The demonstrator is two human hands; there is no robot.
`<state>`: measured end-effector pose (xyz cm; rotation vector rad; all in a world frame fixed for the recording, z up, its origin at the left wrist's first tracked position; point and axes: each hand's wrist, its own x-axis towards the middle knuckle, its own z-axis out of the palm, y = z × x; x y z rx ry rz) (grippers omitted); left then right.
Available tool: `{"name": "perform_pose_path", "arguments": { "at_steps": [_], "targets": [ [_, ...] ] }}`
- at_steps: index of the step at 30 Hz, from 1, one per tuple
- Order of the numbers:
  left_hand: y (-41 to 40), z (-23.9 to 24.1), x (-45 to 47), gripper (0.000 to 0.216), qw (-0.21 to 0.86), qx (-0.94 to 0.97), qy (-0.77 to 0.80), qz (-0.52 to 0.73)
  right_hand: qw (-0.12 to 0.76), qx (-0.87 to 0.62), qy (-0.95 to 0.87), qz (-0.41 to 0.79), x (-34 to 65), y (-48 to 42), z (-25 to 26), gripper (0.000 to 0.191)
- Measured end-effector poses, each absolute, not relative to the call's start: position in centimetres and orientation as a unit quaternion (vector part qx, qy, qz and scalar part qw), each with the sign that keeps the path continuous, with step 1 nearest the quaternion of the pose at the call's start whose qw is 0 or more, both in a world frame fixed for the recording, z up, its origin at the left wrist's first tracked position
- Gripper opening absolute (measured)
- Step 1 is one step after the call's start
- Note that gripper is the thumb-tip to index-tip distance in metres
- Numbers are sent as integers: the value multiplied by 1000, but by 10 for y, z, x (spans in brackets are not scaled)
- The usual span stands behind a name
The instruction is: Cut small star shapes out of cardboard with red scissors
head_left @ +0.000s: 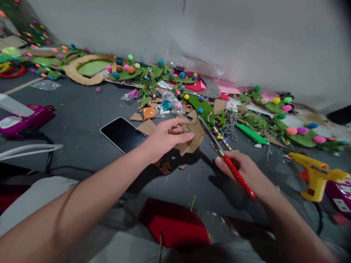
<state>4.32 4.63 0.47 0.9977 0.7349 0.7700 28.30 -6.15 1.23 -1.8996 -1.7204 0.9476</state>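
My left hand (pixel 167 137) is closed on a creased piece of brown cardboard (pixel 193 133), thumb on top, held above the dark table. In my right hand (pixel 241 168) is a pair of scissors (pixel 233 168) with red handles, its metal blades pointing up and away, just right of the cardboard. A patterned pencil-like stick (pixel 223 138) shows behind the blades; I cannot tell whether my right hand touches it. Under my left wrist lies a phone (pixel 123 135) with a dark screen. Small cardboard scraps (pixel 165 168) lie below the held piece.
A yellow glue gun (pixel 315 173) stands at the right beside a purple power strip (pixel 340 195). Another purple device (pixel 27 120) with cables is at the left. Green felt garlands with pompoms (pixel 131 73), a tan ring (pixel 85 69) and a green comb (pixel 251 134) lie toward the wall.
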Motion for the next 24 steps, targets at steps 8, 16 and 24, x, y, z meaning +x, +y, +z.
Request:
{"name": "perform_pose_path", "arguments": {
  "at_steps": [8,16,24],
  "targets": [
    [45,4,45,29,746,460,337,343,201,-673,-631,329,282,-61,13,59],
    [46,5,44,23,750,453,336,345,187,-679,-636,315,280,-60,15,66],
    [50,4,40,25,731,493,328,339,197,-706,-605,312,280,-63,11,71]
  ]
}}
